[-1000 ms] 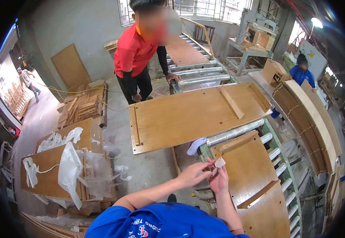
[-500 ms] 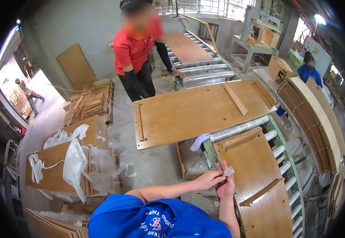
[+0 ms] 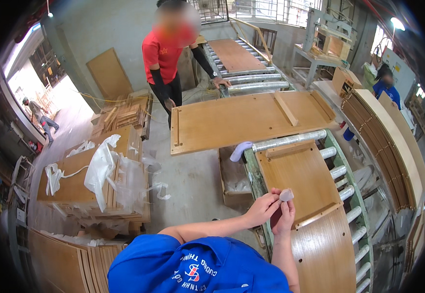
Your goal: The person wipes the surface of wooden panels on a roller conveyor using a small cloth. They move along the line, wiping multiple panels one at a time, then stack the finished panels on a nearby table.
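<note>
My left hand point(image 3: 262, 209) and my right hand point(image 3: 283, 218) meet over the near wooden panel. Their fingertips pinch a small, pale, thin piece point(image 3: 286, 195), perhaps folded paper; its exact kind is unclear. Beneath them the brown panel point(image 3: 322, 249) lies on the roller conveyor, with dark holes and a wooden batten point(image 3: 318, 213) across it. Farther off, a second long panel point(image 3: 229, 124) lies crosswise, carrying battens near its ends and one more across it. A person in a red shirt point(image 3: 166, 53) stands behind that panel, one hand at its left end and the other on the conveyor's frame.
Metal rollers point(image 3: 353, 214) run along the conveyor's green frame. A lilac cloth point(image 3: 240, 151) hangs by its corner above a box point(image 3: 236, 195). Stacked panels with white foam wrap point(image 3: 101, 171) stand left; more boards point(image 3: 58, 263) lie lower left. Curved brown stacks point(image 3: 373, 146) stand right.
My right fingers, spread before, have closed onto the pale piece beside my left. The person in red has brought a hand to the far panel's left end. The whole view has shifted slightly.
</note>
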`<action>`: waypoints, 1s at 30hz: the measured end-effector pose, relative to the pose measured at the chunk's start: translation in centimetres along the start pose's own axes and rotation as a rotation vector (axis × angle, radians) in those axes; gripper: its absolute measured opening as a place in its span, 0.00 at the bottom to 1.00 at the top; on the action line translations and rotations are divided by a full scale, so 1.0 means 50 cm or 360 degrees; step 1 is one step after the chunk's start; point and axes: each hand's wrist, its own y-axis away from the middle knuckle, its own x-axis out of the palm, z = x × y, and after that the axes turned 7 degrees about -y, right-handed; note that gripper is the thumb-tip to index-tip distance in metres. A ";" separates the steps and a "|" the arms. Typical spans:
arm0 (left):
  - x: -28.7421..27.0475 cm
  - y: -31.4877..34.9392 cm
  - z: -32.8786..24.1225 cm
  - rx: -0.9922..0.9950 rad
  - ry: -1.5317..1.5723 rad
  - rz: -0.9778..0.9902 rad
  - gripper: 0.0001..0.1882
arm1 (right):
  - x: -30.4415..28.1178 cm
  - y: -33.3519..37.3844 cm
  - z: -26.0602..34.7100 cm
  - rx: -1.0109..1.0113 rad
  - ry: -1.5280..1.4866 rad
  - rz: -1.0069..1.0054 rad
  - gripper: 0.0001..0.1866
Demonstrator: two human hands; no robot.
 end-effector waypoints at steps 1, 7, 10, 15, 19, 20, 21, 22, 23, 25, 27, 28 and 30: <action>0.017 0.009 -0.016 -0.0039 -0.0004 0.0084 0.11 | -0.017 0.019 0.015 -0.0004 -0.0034 -0.0073 0.16; 0.098 0.070 -0.064 0.0277 -0.0458 0.0168 0.09 | -0.063 0.099 0.077 -0.0021 -0.0290 -0.0450 0.14; 0.104 0.084 -0.063 0.0300 -0.0568 0.0258 0.07 | -0.057 0.121 0.090 -0.0062 -0.0205 -0.0478 0.13; 0.119 0.069 -0.081 0.0424 -0.0602 0.0205 0.07 | -0.054 0.148 0.095 -0.0205 -0.0131 -0.0433 0.14; 0.148 0.056 -0.098 0.0474 -0.0441 0.0183 0.09 | -0.047 0.148 0.115 -0.0360 -0.0165 -0.0522 0.13; 0.149 0.052 -0.102 0.0378 -0.0447 0.0302 0.12 | -0.043 0.150 0.125 -0.0403 -0.0180 -0.0550 0.13; 0.150 0.046 -0.105 0.0312 -0.0359 0.0423 0.13 | -0.042 0.150 0.133 -0.0415 -0.0139 -0.0567 0.13; 0.149 0.035 -0.106 0.0245 -0.0272 0.0545 0.14 | -0.044 0.148 0.142 -0.0425 -0.0100 -0.0584 0.14; 0.146 0.022 -0.114 0.0181 -0.0185 0.0674 0.16 | -0.047 0.148 0.150 -0.0441 -0.0063 -0.0606 0.15; 0.143 0.001 -0.132 0.0148 -0.0047 0.0764 0.17 | -0.050 0.145 0.152 -0.0451 -0.0023 -0.0566 0.16; 0.142 -0.014 -0.139 0.0103 0.0081 0.0858 0.18 | -0.030 0.140 0.146 -0.0481 -0.0046 -0.0587 0.17; 0.142 -0.018 -0.140 0.0142 0.0088 0.0833 0.17 | -0.035 0.138 0.144 -0.0482 -0.0047 -0.0600 0.17; 0.142 -0.023 -0.138 0.0224 0.0098 0.0783 0.15 | -0.044 0.134 0.144 -0.0490 -0.0051 -0.0622 0.18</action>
